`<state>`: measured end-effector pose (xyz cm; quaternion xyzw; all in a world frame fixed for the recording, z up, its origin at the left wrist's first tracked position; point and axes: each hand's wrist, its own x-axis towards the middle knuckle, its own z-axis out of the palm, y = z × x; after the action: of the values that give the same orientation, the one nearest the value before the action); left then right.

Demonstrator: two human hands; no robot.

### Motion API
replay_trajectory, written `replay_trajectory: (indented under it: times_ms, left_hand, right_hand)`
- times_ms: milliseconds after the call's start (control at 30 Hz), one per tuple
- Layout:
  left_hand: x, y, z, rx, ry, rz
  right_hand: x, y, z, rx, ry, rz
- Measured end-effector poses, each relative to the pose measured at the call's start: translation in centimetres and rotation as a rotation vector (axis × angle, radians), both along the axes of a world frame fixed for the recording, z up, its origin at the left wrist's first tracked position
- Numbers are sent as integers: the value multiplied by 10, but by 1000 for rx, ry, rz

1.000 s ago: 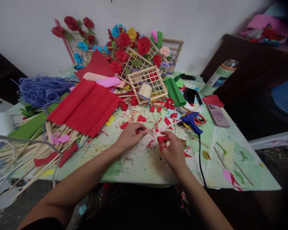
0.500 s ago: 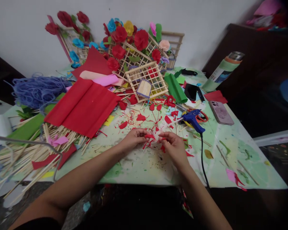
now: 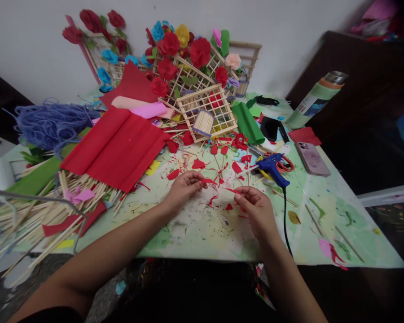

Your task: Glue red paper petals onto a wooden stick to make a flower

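Note:
My left hand [image 3: 186,188] is closed in a pinch on a small piece of red paper [image 3: 209,181], whose thin end points right. Across a small gap, my right hand [image 3: 254,204] pinches a narrow strip of red paper [image 3: 230,189] between thumb and forefinger. Both hands are above the table [image 3: 202,233], just off its near edge. Red paper scraps and cut petal shapes lie around and beyond them, among them a petal [image 3: 198,164]. Further back leans a small lattice of sticks [image 3: 207,114].
A blue glue gun [image 3: 272,168] with a black cord lies right, beside orange-handled scissors [image 3: 286,165] and a phone [image 3: 312,158]. A bottle [image 3: 316,98] stands behind. Red crepe paper [image 3: 116,148] covers sticks [image 3: 54,211] at left, near blue yarn [image 3: 54,123]. Paper flowers [image 3: 199,52] stand behind.
My hands have moved apart, the right one going right and slightly down. Separate red paper pieces now show in each hand, where before they met close together.

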<state>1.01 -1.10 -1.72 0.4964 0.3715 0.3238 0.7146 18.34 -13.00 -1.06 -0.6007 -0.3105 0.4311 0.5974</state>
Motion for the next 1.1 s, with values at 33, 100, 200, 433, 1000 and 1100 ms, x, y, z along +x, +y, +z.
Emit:
replay_trajectory:
  times_ms: [33,100,200,433,1000,1100]
  left_hand:
    - [0,1,0,31,2,35]
    - [0,2,1,101,-11,105]
    - [0,2,4,202,-41,167]
    - [-1,4,6,261,-34,195]
    - [-6,3,5,391,-115,251]
    - [-8,3,4,381,-205,221]
  right_hand:
    - [1,-1,0,-4,-34,-14]
    - [2,-3,1,-5,-96,-51]
    - [4,-5,2,14,-135,-95]
    - [8,-6,2,20,-84,-179]
    - [13,-11,3,38,-146,-194]
    - [8,-12,4,4,-238,-132]
